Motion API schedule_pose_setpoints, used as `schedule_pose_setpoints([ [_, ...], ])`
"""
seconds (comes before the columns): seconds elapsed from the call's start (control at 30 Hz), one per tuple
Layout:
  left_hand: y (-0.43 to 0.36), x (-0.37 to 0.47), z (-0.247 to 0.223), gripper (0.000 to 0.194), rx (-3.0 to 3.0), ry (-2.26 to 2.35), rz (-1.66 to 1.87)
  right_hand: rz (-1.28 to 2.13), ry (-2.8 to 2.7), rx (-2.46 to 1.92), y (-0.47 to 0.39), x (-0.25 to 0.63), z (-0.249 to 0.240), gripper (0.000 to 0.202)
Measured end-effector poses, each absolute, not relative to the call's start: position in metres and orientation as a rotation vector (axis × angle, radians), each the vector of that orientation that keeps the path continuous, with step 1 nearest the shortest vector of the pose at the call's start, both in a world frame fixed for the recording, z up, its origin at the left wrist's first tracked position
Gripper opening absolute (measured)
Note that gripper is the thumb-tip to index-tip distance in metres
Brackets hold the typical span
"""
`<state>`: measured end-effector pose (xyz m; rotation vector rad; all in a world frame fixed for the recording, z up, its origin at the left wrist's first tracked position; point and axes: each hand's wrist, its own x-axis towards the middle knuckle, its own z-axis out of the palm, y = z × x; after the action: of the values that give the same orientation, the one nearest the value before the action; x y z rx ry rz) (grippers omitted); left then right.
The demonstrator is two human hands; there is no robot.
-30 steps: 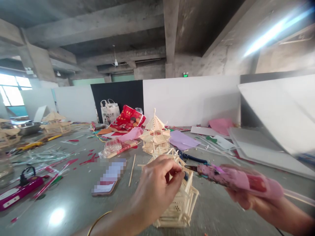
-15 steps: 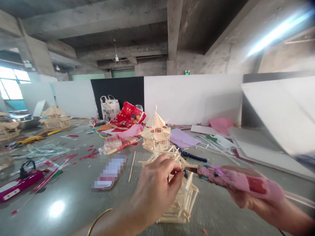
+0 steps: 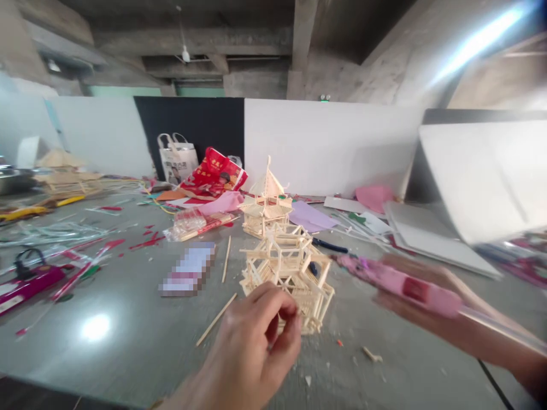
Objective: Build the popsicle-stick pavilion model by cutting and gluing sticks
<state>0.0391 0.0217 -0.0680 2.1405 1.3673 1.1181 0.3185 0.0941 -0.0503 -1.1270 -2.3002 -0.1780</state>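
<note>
My left hand [image 3: 256, 341] is in front of a half-built frame of thin wooden sticks [image 3: 290, 256], thumb and fingertips pressed together. Whatever those fingers hold, if anything, is hidden or too small to make out. A pink hot glue gun [image 3: 397, 279] is gripped in my right hand [image 3: 448, 330], its tip pointing left near the frame's upper right side. From the gun's rear sticks out a pale glue stick [image 3: 499, 324]. Directly behind the frame stands a small stick pavilion with a pointed roof [image 3: 267, 210].
Loose wooden sticks [image 3: 216, 319] and a phone [image 3: 188, 270] lie left of the frame. Dark-handled pliers [image 3: 329, 245] rest behind it. A purple power strip [image 3: 32, 287] is at far left, white boards [image 3: 436, 239] at right, and a red bag [image 3: 213, 176] at back.
My left hand has drawn back from the top of the frame toward me. The glue gun's tip stays near the frame's right side. A second loose stick now shows on the table.
</note>
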Motion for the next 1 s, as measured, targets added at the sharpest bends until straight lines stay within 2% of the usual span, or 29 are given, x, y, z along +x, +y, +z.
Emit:
schedule_pose_setpoints([
  [0.07,0.014,0.047,-0.072,0.016,1.835,1.205,1.061,-0.417,-2.384,-1.154,0.103,0.321,-0.041,0.022],
  [0.13,0.011,0.061,-0.078,0.020,1.563,1.013,0.976,-0.577,-2.323,-1.368,0.115,0.327,-0.036,0.022],
  [0.27,0.016,0.097,-0.088,0.015,1.261,0.701,0.813,-0.759,-2.092,-1.643,0.131,0.335,-0.037,0.020],
  [0.47,0.038,0.138,-0.091,0.010,0.937,0.643,1.144,-0.949,-1.965,-1.632,0.115,0.304,-0.052,0.016],
  [0.6,0.036,0.150,-0.099,0.023,0.983,0.656,1.302,-1.043,-1.920,-1.533,0.097,0.279,-0.064,0.022],
  [0.7,0.025,0.153,-0.109,0.032,1.154,0.692,1.283,-1.106,-1.848,-1.447,0.090,0.269,-0.069,0.024],
  [1.0,0.020,0.143,-0.106,0.041,1.140,0.710,1.266,-1.078,-1.817,-1.256,0.075,0.257,-0.071,0.025],
])
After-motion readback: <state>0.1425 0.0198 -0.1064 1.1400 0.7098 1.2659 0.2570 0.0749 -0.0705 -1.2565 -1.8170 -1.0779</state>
